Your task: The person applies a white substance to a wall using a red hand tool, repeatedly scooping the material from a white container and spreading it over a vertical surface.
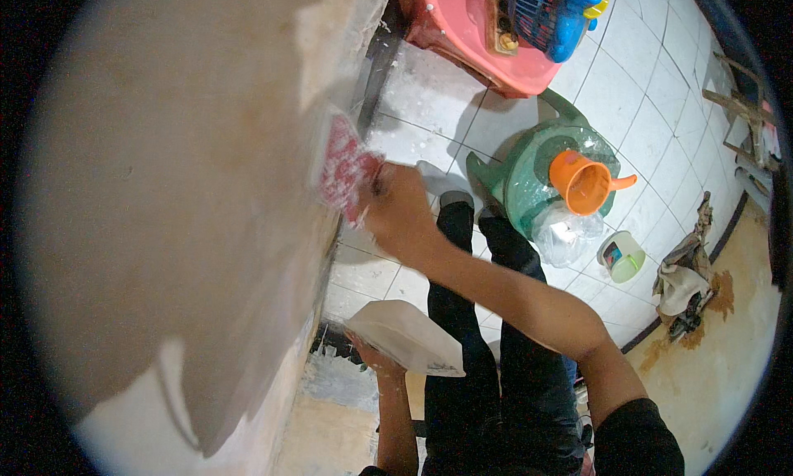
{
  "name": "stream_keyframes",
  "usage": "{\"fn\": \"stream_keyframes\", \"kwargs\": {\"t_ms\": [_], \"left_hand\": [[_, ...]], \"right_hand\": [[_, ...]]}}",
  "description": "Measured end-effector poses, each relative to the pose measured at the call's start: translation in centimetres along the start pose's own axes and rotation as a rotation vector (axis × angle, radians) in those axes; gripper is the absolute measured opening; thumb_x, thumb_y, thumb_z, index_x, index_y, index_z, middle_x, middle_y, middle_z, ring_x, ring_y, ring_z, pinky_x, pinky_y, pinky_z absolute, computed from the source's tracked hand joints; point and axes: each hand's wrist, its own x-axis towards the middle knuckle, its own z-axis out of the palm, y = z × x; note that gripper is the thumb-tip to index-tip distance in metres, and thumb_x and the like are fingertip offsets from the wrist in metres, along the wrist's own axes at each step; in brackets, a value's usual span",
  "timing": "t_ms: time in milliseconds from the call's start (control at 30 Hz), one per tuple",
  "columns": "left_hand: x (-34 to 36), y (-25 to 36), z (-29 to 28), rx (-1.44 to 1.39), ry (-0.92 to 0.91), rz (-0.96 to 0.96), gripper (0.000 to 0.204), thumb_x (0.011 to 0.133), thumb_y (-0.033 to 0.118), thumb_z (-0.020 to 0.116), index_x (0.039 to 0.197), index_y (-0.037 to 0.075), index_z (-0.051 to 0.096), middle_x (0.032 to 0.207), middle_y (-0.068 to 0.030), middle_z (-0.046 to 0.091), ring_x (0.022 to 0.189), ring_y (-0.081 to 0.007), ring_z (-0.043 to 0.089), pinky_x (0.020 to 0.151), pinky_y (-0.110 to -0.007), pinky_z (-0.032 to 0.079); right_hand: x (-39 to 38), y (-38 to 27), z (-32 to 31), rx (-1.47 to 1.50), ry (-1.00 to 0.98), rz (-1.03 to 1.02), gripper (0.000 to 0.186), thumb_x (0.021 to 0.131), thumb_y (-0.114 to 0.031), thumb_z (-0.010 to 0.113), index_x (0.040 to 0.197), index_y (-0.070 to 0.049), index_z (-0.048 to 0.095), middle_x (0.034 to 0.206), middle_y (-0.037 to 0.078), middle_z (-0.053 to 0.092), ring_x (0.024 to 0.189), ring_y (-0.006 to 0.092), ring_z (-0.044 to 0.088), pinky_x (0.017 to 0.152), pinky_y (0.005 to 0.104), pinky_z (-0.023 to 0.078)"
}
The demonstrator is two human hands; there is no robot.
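Note:
My right hand [396, 203], fingers closed on a red, white-smeared scraper [343, 158], is at the edge of the plastered wall [190, 187] on the left; the scraper is blurred, and whether it touches the wall I cannot tell. Lower down, my left hand [373, 352] grips an off-white, flat-looking container [405, 336] with some dark marks along its rim. My legs in dark trousers stand below, on white floor tiles.
A green plastic stool [516, 179] bears an orange mug [585, 183] and a clear bag [568, 232]. A pink tub [450, 22] holds a blue fan-like object [568, 22]. A small pale-green container [624, 257], crumpled rags [686, 290] and a wooden frame [731, 104] lie rightward.

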Motion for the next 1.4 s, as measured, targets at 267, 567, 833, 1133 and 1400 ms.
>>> {"fn": "stream_keyframes", "kwargs": {"t_ms": [267,567,833,1133,1400], "left_hand": [[0.0,-2.8,-6.5,1.281,-0.281,0.63,0.084,0.078,0.037,0.065,0.137,0.007,0.013,0.127,-0.0182,0.043,0.11,-0.0325,0.05,0.1,-0.052,0.032],[-0.3,-1.6,-4.3,0.275,0.085,0.015,0.052,0.092,0.052,0.028,0.123,0.013,0.043,0.125,-0.0087,0.046,0.116,-0.0268,0.042,0.1,-0.044,0.034],[0.9,-1.1,-2.1,0.674,-0.019,0.172,0.055,0.092,0.05,0.031,0.127,0.009,0.04,0.128,-0.0111,0.046,0.118,-0.0281,0.044,0.102,-0.046,0.031],[1.4,1.1,-3.2,1.04,-0.135,0.568,0.047,0.094,0.034,0.04,0.127,0.001,0.038,0.121,-0.0168,0.051,0.107,-0.0309,0.052,0.099,-0.045,0.035],[0.9,1.2,-1.9,1.325,-0.151,0.689,0.048,0.094,0.029,0.042,0.13,-0.001,0.032,0.124,-0.0173,0.046,0.107,-0.0284,0.052,0.089,-0.042,0.045]], "right_hand": [[11.2,6.6,0.4,-0.033,0.212,0.125,0.016,0.069,-0.008,0.055,0.067,0.008,0.054,0.059,0.024,0.055,0.056,0.0269,0.058,0.056,0.0393,0.045],[1.5,-0.8,0.2,0.004,0.06,0.059,0.02,0.075,-0.016,0.054,0.071,0.004,0.055,0.061,0.021,0.055,0.061,0.0324,0.057,0.055,0.0423,0.043],[12.6,13.8,0.0,-0.178,0.43,-0.124,0.01,0.07,-0.002,0.052,0.073,0.005,0.059,0.057,0.015,0.055,0.051,0.0196,0.053,0.05,0.0349,0.043],[0.3,5.4,2.8,-0.066,0.155,-0.135,0.017,0.074,-0.011,0.055,0.07,0.006,0.055,0.062,0.025,0.05,0.055,0.0353,0.053,0.054,0.0411,0.041],[11.2,17.4,1.3,-0.229,0.423,-0.009,0.015,0.071,-0.009,0.055,0.072,0.005,0.059,0.06,0.024,0.056,0.057,0.0364,0.058,0.054,0.0388,0.045]]}}
